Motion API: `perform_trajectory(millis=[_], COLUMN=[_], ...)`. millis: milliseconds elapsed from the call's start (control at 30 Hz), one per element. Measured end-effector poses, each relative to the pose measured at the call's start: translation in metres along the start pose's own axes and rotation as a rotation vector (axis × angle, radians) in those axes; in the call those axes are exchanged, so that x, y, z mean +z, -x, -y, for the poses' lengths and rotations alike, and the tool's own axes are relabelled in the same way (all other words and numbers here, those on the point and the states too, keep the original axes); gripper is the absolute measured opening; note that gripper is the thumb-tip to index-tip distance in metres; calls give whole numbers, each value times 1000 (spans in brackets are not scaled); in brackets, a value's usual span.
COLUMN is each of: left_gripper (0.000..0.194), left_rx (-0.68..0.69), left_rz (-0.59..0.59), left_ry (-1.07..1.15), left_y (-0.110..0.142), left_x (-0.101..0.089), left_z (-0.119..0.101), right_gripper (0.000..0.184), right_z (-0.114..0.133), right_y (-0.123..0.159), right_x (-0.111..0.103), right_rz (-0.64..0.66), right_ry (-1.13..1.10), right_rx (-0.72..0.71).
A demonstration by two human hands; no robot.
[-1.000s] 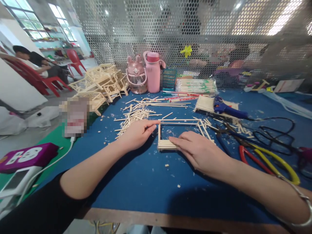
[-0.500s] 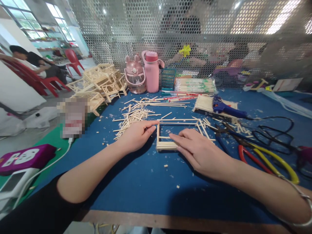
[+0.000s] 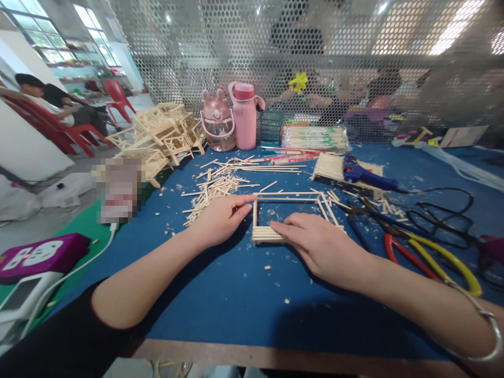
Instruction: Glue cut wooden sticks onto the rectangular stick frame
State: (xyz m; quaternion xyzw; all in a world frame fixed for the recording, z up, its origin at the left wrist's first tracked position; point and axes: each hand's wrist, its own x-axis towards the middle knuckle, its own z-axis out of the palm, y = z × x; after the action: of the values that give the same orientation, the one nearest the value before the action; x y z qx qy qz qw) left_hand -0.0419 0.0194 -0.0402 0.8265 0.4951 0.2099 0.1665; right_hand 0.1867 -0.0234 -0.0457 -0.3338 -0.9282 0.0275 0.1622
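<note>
A rectangular frame of thin wooden sticks point(image 3: 289, 193) lies on the blue tabletop before me, with several sticks side by side along its near edge. My left hand point(image 3: 220, 219) is at its far left corner; the index fingertip rests on the corner and the thumb is curled close beside it. Bent over the near edge is my right hand point(image 3: 318, 244), its fingers pressed together on the topmost wooden stick point(image 3: 265, 229), which lies against the row. The right thumb and the middle of that row are hidden under the hand.
Loose sticks point(image 3: 214, 191) lie beyond my left hand. A blue glue gun point(image 3: 368, 176) rests on a stick panel; pliers point(image 3: 394, 249) lie at right. Stick structures point(image 3: 165, 134), pink bottles point(image 3: 244, 118) and a perforated metal screen point(image 3: 236, 47) stand behind. A purple power strip point(image 3: 43, 257) is at left.
My right hand has drawn slightly nearer, bringing a stick that lay a little inside the frame up against the near row. My left hand has stayed in place.
</note>
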Motion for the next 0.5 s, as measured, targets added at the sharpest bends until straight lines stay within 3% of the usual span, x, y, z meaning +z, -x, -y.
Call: perform_trajectory(millis=[300, 500], left_gripper=[39, 38], left_rx=[9, 21], left_rz=[2, -22], left_ry=[-7, -14], left_y=[0, 0], left_x=[0, 3], left_z=[1, 1], right_gripper=[37, 37], right_z=[0, 3], right_y=[1, 2], right_x=[0, 0], right_rz=[-30, -19], right_ry=[-54, 31], right_rx=[23, 4])
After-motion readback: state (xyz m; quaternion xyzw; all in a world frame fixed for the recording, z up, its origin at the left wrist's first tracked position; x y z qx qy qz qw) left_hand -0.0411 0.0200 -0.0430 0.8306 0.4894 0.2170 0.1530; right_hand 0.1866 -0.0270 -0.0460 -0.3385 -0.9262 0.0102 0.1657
